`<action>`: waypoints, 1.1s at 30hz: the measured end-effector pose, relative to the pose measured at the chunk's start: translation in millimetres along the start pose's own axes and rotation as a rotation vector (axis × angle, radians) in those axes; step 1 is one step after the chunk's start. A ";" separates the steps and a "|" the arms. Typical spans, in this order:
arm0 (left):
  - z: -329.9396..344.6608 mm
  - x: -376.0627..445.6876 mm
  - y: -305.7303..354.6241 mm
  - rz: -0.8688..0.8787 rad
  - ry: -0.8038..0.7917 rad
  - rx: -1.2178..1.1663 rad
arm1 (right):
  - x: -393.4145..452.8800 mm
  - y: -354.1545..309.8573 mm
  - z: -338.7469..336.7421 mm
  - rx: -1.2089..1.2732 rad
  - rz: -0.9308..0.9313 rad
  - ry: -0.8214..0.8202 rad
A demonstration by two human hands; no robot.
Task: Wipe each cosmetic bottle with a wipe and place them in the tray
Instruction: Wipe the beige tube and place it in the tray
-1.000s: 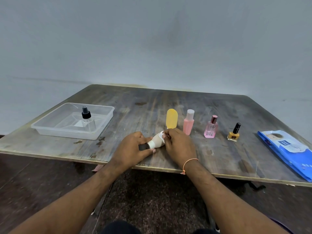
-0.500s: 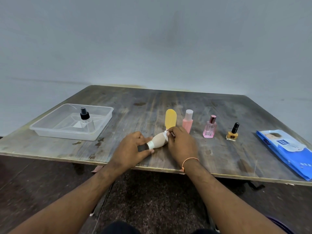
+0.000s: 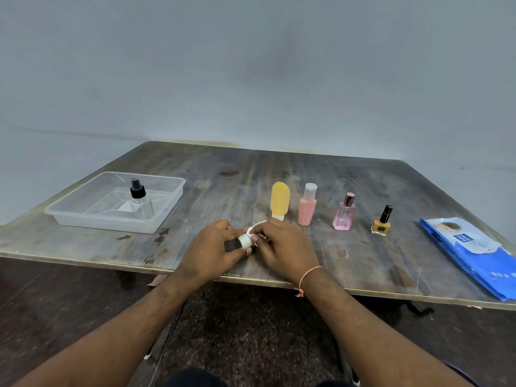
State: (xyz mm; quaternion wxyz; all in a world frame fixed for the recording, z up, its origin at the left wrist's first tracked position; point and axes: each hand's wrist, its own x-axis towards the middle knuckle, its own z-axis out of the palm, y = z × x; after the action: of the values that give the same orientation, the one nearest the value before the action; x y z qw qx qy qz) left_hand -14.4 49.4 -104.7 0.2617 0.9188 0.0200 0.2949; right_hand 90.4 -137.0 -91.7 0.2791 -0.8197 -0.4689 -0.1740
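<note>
We are looking across a worn wooden table [image 3: 279,174] with a streaked, stained grey-brown top and a pale metal-looking edge strip. Behind it a plain bluish-grey wall [image 3: 251,65] is filling the upper view, evenly lit. Below us a dark speckled floor [image 3: 251,331] is showing.

Both my hands [image 3: 251,247] sit together at the near table edge. Directly beyond my right hand [image 3: 284,247], the yellow tube [image 3: 280,201] stands close, blocking a straight forward reach. To its right a row: pink bottle [image 3: 306,209], perfume bottle [image 3: 344,216], nail polish [image 3: 381,223], narrow gaps between. Far right, wipes pack [image 3: 472,252]. Left of my left hand [image 3: 215,250], bare table [image 3: 195,191] runs open to the tray [image 3: 83,216]; a spray bottle [image 3: 141,202] stands inside it.
</note>
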 end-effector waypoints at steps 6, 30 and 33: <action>-0.6 3.4 -2.1 -0.041 -0.029 0.002 | 7.4 9.0 -2.2 -0.099 0.321 0.041; 0.8 10.6 1.3 -0.106 -0.071 0.042 | 2.2 3.2 -1.8 -0.067 0.195 0.026; 0.8 10.6 1.8 -0.099 -0.084 0.053 | 4.9 12.2 -3.1 -0.065 0.363 0.032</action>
State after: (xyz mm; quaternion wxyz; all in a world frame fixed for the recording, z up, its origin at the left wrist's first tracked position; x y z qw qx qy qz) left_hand -5.5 49.5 -98.7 0.2519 0.9349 0.0624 0.2423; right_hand 103.3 -140.6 -90.2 0.2868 -0.8966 -0.3030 -0.1487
